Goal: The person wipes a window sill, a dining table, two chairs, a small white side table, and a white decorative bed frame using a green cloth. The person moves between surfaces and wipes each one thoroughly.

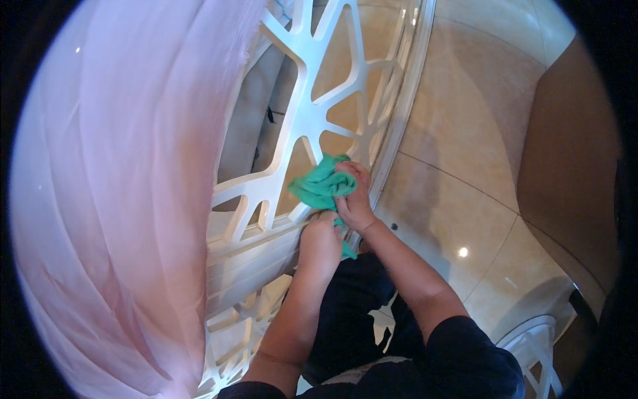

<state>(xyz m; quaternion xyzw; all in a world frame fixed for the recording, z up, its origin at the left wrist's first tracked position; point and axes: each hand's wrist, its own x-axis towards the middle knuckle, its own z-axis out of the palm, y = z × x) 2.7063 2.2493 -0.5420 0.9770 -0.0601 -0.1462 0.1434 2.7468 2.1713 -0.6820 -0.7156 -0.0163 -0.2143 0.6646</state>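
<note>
A bunched green cloth (321, 185) lies against the white openwork lattice panel (294, 112), low down near its post. My right hand (356, 194) grips the cloth from the right side, thumb and fingers folded into it. Just below and to the left, my left hand (321, 238) is closed around a lower part of the cloth, and a green tail of it hangs out under the fingers. The part of the lattice behind the cloth and hands is hidden.
A sheer pink curtain (134, 174) hangs along the left. Glossy beige floor tiles (448, 199) extend to the right, past a pale floor track (406, 107). A brown panel (568, 174) stands at far right, with a white stool (536, 339) at lower right.
</note>
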